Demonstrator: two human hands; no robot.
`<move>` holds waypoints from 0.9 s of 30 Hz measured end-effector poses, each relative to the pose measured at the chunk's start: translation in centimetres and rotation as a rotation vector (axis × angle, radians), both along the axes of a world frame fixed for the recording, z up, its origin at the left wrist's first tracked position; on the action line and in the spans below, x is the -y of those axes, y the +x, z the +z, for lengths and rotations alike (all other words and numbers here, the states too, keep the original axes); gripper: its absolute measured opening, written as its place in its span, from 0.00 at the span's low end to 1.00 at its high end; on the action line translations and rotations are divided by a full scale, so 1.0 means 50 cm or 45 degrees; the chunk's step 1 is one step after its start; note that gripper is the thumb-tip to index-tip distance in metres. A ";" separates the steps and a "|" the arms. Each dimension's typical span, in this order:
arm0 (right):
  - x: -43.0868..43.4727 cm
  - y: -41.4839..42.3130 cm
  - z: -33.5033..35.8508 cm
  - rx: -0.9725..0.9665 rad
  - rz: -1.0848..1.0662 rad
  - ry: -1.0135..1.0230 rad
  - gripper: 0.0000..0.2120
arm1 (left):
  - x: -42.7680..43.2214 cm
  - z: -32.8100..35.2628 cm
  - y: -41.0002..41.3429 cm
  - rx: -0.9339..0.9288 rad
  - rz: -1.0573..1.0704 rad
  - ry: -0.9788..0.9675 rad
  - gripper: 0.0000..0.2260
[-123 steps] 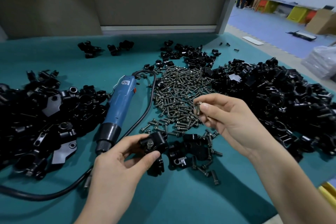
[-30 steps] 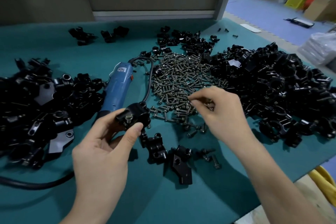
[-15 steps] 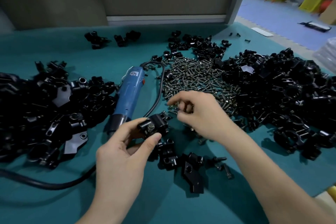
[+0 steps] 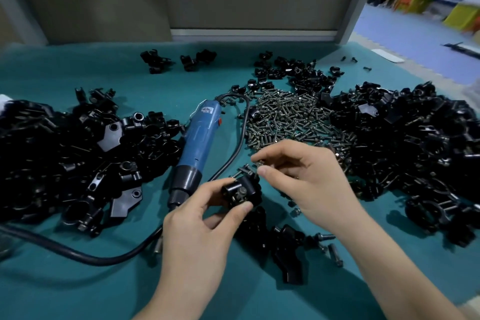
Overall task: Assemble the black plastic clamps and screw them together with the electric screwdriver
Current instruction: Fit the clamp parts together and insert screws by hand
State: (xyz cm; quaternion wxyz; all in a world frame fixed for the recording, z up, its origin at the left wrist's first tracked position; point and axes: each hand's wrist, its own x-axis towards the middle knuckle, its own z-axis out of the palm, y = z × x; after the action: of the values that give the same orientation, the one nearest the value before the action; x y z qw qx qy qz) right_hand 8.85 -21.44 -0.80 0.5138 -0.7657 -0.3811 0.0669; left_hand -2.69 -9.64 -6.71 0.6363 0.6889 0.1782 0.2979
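The left hand [image 4: 197, 218] holds a black clamp [image 4: 242, 191] up over the green table [image 4: 78, 288]. The thumb and fingers curl round its sides and grip it. A silver screw head shows on the front of the clamp.

The right hand [image 4: 306, 179] is just above and to the right of the clamp. Its thumb and first finger are pressed together on something tiny. It looks like a little screw [image 4: 259, 163], but that spot is blurry. The fingertips are very near the top of the clamp.

The electric screwdriver [image 4: 200, 138] is blue with a black tip. It lies on the table just to the left of the hands, and no hand touches it. Its black cord [image 4: 241, 138] bends round beside it and runs off to the left.

A big heap of screws [image 4: 293, 117] lies behind the right hand. A pile of black parts [image 4: 65, 158] sits on the left, and a bigger black pile [image 4: 415, 150] sits on the right. A few loose black pieces [image 4: 288, 249] and loose screws [image 4: 335, 254] lie under the hands, near the front. Some small black clamps [image 4: 155, 61] sit far back by the wall
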 end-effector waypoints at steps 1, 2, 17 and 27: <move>0.001 -0.001 0.000 0.051 0.008 -0.025 0.10 | 0.000 0.000 -0.001 0.004 -0.005 -0.009 0.17; 0.003 -0.002 0.001 0.137 0.031 -0.061 0.10 | 0.001 0.000 0.000 0.013 -0.011 -0.010 0.17; 0.003 0.003 0.039 -0.886 0.175 0.008 0.06 | -0.003 -0.012 0.010 0.099 -0.066 0.098 0.18; 0.007 0.004 0.025 -0.927 0.192 0.105 0.07 | 0.000 -0.001 0.007 0.075 -0.106 0.099 0.17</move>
State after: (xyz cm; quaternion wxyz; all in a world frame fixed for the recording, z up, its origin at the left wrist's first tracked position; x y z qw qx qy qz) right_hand 9.04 -21.81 0.47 0.6398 -0.6402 -0.2310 0.3570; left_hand -2.33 -9.65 -6.74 0.6259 0.7109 0.1189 0.2979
